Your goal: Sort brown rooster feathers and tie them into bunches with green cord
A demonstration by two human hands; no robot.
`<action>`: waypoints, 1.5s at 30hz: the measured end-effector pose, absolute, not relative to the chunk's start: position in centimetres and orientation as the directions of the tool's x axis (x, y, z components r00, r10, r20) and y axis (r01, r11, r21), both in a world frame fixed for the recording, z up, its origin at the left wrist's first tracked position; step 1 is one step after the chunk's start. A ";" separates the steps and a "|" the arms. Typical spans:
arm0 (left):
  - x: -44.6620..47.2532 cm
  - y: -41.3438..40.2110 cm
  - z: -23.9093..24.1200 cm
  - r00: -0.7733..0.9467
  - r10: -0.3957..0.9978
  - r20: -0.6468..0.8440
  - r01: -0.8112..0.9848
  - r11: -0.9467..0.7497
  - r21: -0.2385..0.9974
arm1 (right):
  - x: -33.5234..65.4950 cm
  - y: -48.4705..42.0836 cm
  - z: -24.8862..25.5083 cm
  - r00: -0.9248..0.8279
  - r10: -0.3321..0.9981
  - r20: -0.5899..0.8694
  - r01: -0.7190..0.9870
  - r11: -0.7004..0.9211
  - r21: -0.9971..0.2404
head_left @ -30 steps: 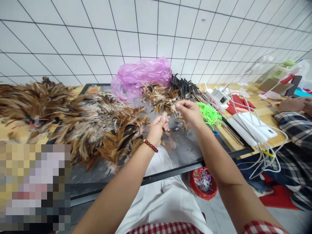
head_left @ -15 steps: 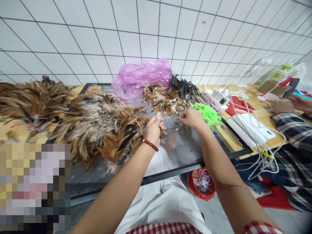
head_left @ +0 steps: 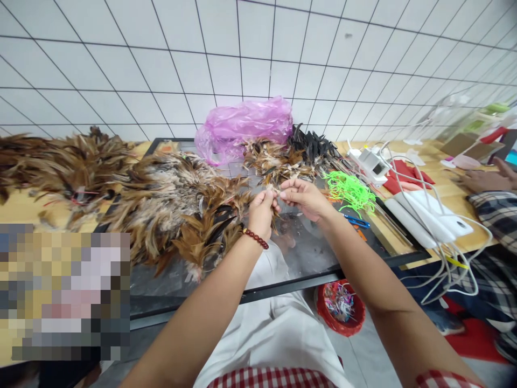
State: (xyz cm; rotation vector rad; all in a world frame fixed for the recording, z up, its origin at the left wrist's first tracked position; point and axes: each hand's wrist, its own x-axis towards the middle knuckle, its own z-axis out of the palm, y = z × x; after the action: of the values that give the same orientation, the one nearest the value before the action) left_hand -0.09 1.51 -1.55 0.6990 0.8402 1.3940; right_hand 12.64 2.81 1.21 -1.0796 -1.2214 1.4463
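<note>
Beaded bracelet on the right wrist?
No, the dark red beaded bracelet circles the wrist of the left hand, while that of the right hand is bare.

I see a bracelet point(head_left: 256, 238) of round, dark-red beads on the left wrist point(head_left: 260, 228), a red-and-white checked sleeve point(head_left: 446, 378) at four o'clock, white clothing point(head_left: 278, 334) at six.

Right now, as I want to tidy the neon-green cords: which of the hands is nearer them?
Right. The right hand is just left of the neon-green cords; the left hand is farther left.
</note>
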 end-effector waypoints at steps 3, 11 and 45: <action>-0.1 1.6 -1.5 -0.007 0.997 -0.080 -0.570 0.062 0.819 | 11.8 2.7 1.0 -0.139 0.989 -0.054 -0.166 -0.077 -0.983; 0.0 1.4 -1.2 0.145 0.986 -0.078 -0.618 0.152 0.771 | 11.7 2.8 1.1 -0.131 0.984 -0.122 -0.180 -0.144 -0.973; -0.4 0.6 -0.9 0.390 0.921 0.004 -0.517 0.215 0.829 | 12.6 3.1 0.9 -0.269 0.962 0.036 -0.222 -0.025 -0.975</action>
State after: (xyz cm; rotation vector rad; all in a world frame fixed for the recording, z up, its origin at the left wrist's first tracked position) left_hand -0.41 0.61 -0.85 0.8615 0.5662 1.0739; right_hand 12.59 3.06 0.87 -0.8926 -1.2332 1.5006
